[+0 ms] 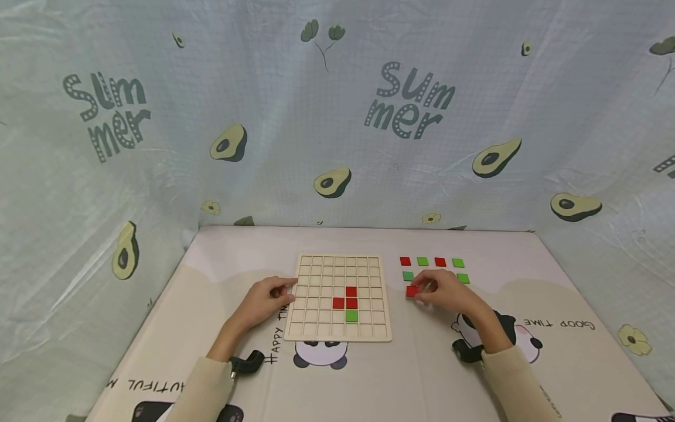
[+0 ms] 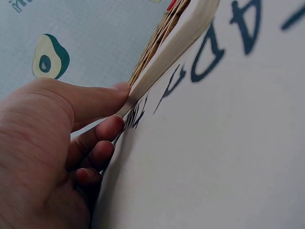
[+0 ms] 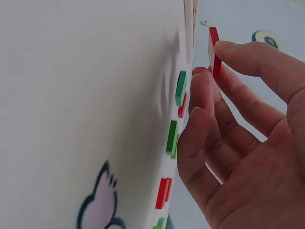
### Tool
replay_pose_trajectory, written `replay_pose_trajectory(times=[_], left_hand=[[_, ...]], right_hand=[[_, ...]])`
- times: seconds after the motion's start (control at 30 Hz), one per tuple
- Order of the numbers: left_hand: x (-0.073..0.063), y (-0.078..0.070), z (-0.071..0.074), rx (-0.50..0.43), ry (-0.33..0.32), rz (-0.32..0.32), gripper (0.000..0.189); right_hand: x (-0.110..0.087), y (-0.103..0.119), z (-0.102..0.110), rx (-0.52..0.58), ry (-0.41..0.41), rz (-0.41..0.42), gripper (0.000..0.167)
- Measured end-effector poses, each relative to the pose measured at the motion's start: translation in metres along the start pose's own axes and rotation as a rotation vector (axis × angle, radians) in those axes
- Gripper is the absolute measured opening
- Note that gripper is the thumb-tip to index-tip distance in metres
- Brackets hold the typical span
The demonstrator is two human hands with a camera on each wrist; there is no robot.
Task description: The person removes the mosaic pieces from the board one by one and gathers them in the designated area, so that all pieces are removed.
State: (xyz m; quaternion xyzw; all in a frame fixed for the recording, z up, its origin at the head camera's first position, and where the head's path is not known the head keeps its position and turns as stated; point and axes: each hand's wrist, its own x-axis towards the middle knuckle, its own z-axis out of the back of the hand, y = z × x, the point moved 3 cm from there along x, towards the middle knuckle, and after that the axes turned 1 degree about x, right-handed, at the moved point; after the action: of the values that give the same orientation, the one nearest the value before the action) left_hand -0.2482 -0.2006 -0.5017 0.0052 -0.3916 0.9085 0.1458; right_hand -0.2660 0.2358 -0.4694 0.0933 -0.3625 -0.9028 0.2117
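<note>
A square wooden grid board lies on the table, with three red tiles and one green tile in its cells. At the board's left edge, my left hand touches the rim with thumb and forefinger, seen up close in the left wrist view. Right of the board, my right hand pinches a red square tile between thumb and fingertips. In the right wrist view this tile stands on edge, away from the other tiles. My right hand's other fingers curl loosely below it.
Beyond my right hand lie several loose tiles, including a red tile, a light green tile and a darker green tile. A printed cloth hangs behind the table and along both sides.
</note>
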Motion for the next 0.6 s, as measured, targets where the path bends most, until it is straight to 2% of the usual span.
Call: replay_pose_trajectory(times=[0.6], left_hand=[[0.0,0.001,0.0,0.004,-0.01,-0.004,0.041]], right_hand=[[-0.001,-0.012,-0.002,0.02,0.075,0.014,0.021]])
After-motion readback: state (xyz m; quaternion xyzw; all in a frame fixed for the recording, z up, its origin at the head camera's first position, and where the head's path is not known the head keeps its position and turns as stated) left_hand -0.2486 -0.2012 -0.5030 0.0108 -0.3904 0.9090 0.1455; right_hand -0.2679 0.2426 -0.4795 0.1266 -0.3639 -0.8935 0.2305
